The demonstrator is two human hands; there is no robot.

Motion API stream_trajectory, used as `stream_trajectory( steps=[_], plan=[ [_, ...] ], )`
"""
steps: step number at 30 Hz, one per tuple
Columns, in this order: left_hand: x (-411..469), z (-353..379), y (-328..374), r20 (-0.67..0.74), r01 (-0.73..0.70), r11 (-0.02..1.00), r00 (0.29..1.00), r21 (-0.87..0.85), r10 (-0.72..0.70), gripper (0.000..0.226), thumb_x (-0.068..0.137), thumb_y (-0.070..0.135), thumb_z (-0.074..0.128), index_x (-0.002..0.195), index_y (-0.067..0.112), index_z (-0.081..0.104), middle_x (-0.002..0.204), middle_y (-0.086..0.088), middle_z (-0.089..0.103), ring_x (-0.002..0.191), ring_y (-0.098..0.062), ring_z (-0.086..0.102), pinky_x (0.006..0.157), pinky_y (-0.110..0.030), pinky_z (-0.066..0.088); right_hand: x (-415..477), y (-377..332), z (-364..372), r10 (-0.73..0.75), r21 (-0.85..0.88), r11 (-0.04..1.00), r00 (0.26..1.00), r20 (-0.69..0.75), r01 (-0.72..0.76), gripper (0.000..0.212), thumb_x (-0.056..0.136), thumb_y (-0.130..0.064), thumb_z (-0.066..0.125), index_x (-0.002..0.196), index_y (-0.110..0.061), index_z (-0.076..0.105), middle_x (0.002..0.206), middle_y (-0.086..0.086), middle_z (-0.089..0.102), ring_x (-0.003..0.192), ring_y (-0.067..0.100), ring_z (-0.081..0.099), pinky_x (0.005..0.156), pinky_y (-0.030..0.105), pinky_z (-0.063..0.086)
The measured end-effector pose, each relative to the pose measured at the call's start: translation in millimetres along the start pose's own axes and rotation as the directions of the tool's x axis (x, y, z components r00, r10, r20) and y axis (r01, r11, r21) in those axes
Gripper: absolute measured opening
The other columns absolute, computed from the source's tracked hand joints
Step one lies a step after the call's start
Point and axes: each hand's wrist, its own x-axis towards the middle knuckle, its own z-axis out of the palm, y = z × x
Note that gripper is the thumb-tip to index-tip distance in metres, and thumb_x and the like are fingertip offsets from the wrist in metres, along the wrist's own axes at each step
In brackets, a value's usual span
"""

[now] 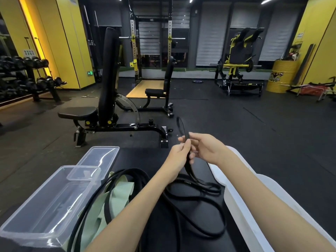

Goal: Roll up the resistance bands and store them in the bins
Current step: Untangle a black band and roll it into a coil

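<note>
Nearest, on the black counter, a clear bin stands at the left with nothing visible inside. A white tub runs along the right edge; its inside is out of view. Between them lie the loose bands: a wide green band slumped in soft folds, and the black bands looped over one another in a tangle. A second clear bin sits just behind the first.

Above the far part of the counter, both hands grasp one narrow black band. The left hand curls round it from the side, and the right hand pinches it between thumb and fingertips. A short closed loop stands up above the fingers, and the rest hangs down into the heap.

The band looks light, limp and springy, grippy rather than slick. It will likely try to uncoil, so the roll should start at that upper loop, pressed flat between thumb and fingers. The pinch should stay on the coil until it sits in a bin. The trailing part may drag its neighbours along.

Beyond the counter stands a weight bench on the dark gym floor.
</note>
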Motion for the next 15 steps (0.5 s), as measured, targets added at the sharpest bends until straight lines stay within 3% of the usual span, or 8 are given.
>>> stream_trajectory(
  steps=[2, 4, 8, 10, 12, 14, 15],
  plan=[
    [16, -4, -7, 0.001, 0.022, 1.0, 1.0, -0.018, -0.022, 0.04, 0.105, 0.034, 0.035, 0.078, 0.012, 0.054, 0.056, 0.005, 0.049, 0.05, -0.013, 0.046, 0.054, -0.021, 0.04, 12, 0, -4, -0.018, -0.02, 1.0, 1.0, 0.006, 0.018, 0.035, 0.099, -0.025, 0.042, 0.104, 0.0, 0.067, 0.062, 0.008, 0.052, 0.043, 0.019, 0.044, 0.047, 0.031, 0.042],
    [27, -5, -16, 0.014, 0.044, 0.997, 0.999, -0.066, -0.043, 0.041, 0.105, 0.035, 0.035, 0.078, 0.011, 0.054, 0.055, 0.004, 0.049, 0.048, -0.013, 0.044, 0.054, -0.025, 0.038, 25, 1, -6, -0.058, -0.006, 0.998, 0.998, -0.011, 0.058, 0.034, 0.099, -0.03, 0.047, 0.101, -0.002, 0.067, 0.076, 0.008, 0.065, 0.046, 0.015, 0.048, 0.046, 0.029, 0.043],
    [43, -11, -30, 0.075, 0.11, 0.973, 0.993, -0.203, -0.096, 0.04, 0.105, 0.035, 0.035, 0.084, 0.008, 0.057, 0.062, -0.001, 0.053, 0.053, -0.014, 0.049, 0.057, -0.027, 0.044, 47, 9, -7, -0.114, -0.067, 0.992, 0.992, -0.055, 0.11, 0.019, 0.095, -0.015, 0.056, 0.091, -0.001, 0.069, 0.085, 0.01, 0.071, 0.069, 0.024, 0.058, 0.045, 0.025, 0.045],
    [45, -16, -39, 0.178, 0.184, 0.95, 0.974, -0.251, -0.142, 0.037, 0.105, 0.032, 0.034, 0.093, 0.007, 0.058, 0.07, -0.004, 0.059, 0.063, -0.017, 0.057, 0.068, -0.031, 0.05, 58, 9, -11, -0.123, 0.008, 0.992, 0.988, -0.098, 0.125, 0.015, 0.095, -0.009, 0.054, 0.097, -0.001, 0.067, 0.089, 0.006, 0.071, 0.075, 0.016, 0.065, 0.046, 0.02, 0.047],
    [43, -19, -49, 0.226, 0.222, 0.954, 0.958, -0.203, -0.175, 0.035, 0.106, 0.03, 0.031, 0.097, 0.008, 0.057, 0.071, -0.002, 0.059, 0.067, -0.016, 0.059, 0.075, -0.031, 0.048, 71, 7, -15, -0.181, 0.07, 0.979, 0.975, -0.126, 0.19, 0.017, 0.097, -0.009, 0.052, 0.103, -0.001, 0.065, 0.092, 0.004, 0.071, 0.077, 0.012, 0.065, 0.056, 0.021, 0.051],
    [47, -21, -53, 0.197, 0.206, 0.968, 0.964, -0.139, -0.177, 0.033, 0.106, 0.03, 0.031, 0.092, 0.01, 0.054, 0.065, 0.002, 0.052, 0.06, -0.013, 0.054, 0.067, -0.026, 0.044, 82, 10, -17, -0.188, 0.105, 0.974, 0.974, -0.124, 0.201, 0.015, 0.097, -0.012, 0.053, 0.101, -0.002, 0.063, 0.094, 0.005, 0.071, 0.078, 0.013, 0.066, 0.068, 0.025, 0.051],
    [52, -21, -53, 0.161, 0.19, 0.972, 0.973, -0.136, -0.168, 0.032, 0.106, 0.03, 0.032, 0.089, 0.011, 0.052, 0.062, 0.003, 0.049, 0.056, -0.011, 0.049, 0.062, -0.024, 0.041, 85, 14, -17, -0.149, 0.094, 0.983, 0.984, -0.1, 0.158, 0.016, 0.097, -0.016, 0.053, 0.101, -0.003, 0.062, 0.091, 0.004, 0.072, 0.075, 0.012, 0.067, 0.066, 0.026, 0.049]
  ],
)
